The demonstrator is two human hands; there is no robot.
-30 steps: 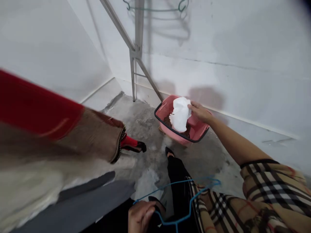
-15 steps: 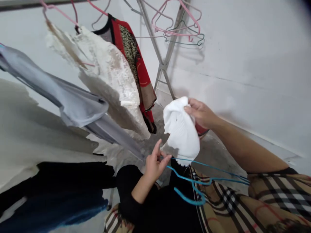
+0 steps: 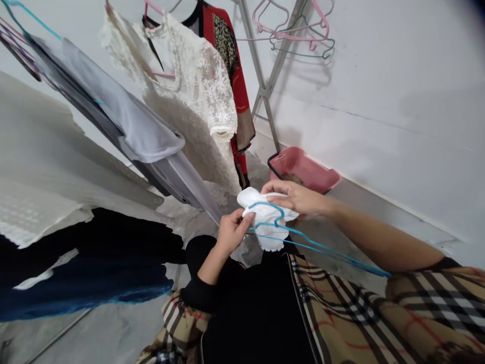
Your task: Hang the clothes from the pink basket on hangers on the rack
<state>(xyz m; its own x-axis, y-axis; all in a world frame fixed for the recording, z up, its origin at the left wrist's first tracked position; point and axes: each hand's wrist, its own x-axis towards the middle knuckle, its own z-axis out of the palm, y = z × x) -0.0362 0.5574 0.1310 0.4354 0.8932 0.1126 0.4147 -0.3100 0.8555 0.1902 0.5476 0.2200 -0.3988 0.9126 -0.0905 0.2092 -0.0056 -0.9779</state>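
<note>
My two hands meet low in the middle of the view around a crumpled white cloth (image 3: 265,222). A blue wire hanger (image 3: 320,247) runs through it, its hook curving over the top of the cloth and its long wire reaching right past my forearm. My left hand (image 3: 233,232), in a black sleeve, pinches the cloth's left side where the wire enters. My right hand (image 3: 293,197) lies across the top of the cloth, with fingers gripping it. Part of the hanger is hidden inside the folds.
A pink plastic basket (image 3: 303,169) with a dark rim stands on the concrete floor against the white wall. Garments hang on a metal drying rack (image 3: 265,88) at upper left, close to my left hand. Pink and green hangers (image 3: 291,33) hang at the top.
The white cloth has risen out of the basket and now sits lower, with the blue hanger passing through it. My left hand has closed on it. The view has tilted, showing more hanging clothes.
</note>
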